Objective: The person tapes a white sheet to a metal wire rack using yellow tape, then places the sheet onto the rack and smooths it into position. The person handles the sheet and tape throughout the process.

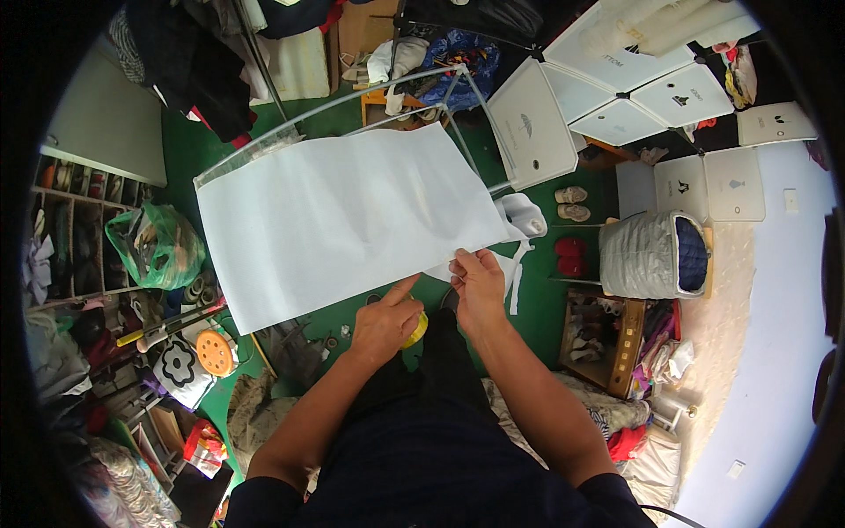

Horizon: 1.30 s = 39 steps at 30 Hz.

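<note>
A large white sheet [343, 216] lies across a grey metal tube frame [378, 92], its near edge facing me. My right hand [478, 286] is closed at the sheet's near right corner, pinching the edge between thumb and fingers. Just left of it, my left hand [387, 324] has its index finger stretched toward the same edge. The other left fingers curl against a round yellow thing [419, 331], mostly hidden by the hand; its kind is unclear. Loose white strips [517, 277] and a crumpled white flap [524, 216] hang beyond my right hand.
White cabinet panels [532, 128] stand at the far right. Shoes [572, 203], red slippers [570, 256] and a grey quilted bag [647, 255] line the right side. On the left are a shoe rack [79, 220], a green plastic bag [154, 246] and an orange-topped stool [216, 352].
</note>
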Tool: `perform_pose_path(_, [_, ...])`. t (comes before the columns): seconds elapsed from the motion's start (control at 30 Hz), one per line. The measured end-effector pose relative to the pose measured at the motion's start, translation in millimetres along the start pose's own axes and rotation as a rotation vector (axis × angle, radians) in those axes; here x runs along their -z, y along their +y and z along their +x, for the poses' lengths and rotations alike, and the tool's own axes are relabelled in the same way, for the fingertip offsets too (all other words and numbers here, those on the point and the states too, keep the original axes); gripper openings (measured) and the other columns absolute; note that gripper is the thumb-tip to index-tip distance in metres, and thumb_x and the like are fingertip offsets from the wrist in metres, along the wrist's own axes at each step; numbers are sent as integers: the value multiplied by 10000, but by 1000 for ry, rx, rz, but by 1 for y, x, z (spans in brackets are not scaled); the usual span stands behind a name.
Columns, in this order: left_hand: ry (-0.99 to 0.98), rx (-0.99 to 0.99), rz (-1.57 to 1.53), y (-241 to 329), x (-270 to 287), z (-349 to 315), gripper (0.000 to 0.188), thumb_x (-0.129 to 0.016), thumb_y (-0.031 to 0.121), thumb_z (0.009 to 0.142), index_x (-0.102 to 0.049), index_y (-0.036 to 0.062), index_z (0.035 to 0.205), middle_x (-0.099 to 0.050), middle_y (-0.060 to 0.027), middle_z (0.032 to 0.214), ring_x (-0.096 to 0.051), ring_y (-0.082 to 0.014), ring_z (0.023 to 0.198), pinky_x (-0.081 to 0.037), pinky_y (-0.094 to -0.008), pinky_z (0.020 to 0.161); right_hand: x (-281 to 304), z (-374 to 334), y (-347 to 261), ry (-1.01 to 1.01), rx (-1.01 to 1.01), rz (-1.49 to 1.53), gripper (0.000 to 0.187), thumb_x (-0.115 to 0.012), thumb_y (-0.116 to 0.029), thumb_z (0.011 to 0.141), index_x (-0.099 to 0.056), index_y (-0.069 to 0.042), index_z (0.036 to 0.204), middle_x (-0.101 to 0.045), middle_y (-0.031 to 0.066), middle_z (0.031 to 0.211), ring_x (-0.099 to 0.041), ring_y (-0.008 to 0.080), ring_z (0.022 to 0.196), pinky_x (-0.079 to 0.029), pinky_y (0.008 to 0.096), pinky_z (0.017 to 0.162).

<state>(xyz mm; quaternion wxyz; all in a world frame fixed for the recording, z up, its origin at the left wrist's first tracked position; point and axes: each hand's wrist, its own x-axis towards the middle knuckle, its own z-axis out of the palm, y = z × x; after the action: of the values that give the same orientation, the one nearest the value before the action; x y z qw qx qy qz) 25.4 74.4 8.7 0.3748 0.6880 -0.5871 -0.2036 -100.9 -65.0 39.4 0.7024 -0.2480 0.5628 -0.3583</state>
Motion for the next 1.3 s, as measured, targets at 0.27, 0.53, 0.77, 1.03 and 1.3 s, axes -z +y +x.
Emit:
perform_pose_path(0.27, [-7,13,-22,-1,2,-3,29,-724,117,848,-724,134,872,-637,-81,1426,-716,-272,691,-574,-375,604,1,0,-5,-7,-8,-24,253,-790,-143,896,-577,-144,1033,-617,-49,850,-585,88,791,-431,269,726])
perform_pose_path(0.53, [-68,64,-7,4,6,-10,83,-697,97,859,-740,119,927,-606,-107,1468,-742,-282,812,-587,-381,677,-8,-6,5,-4,35,22,576,-826,-14,824,-487,-12,1290,-557,-33,789,-508,97,713,-411,260,664])
perform_pose_path(0.77, [1,33,1,8,8,-9,31,-719,114,854,-732,127,879,-636,-89,1429,-734,-271,769,-585,-373,639,14,8,9,-6,24,-24,294,-737,-185,948,-577,-91,1177,-684,18,914,-639,124,823,-471,285,736])
perform_pose_path(1.03, [18,174,-144,15,15,-10,46,-709,130,892,-739,105,917,-638,-124,1417,-733,-282,785,-580,-377,684,34,-35,-2,-83,-26,-174,373,-747,-268,964,-634,-49,1243,-696,59,1003,-638,135,859,-488,278,753])
perform_pose_path(1.3, [-20,270,-253,21,11,-13,86,-684,151,924,-738,106,973,-616,-169,1430,-728,-322,855,-572,-408,755,53,-58,26,-535,328,-960,305,-814,-138,868,-706,-4,1120,-713,68,975,-661,113,869,-552,276,757])
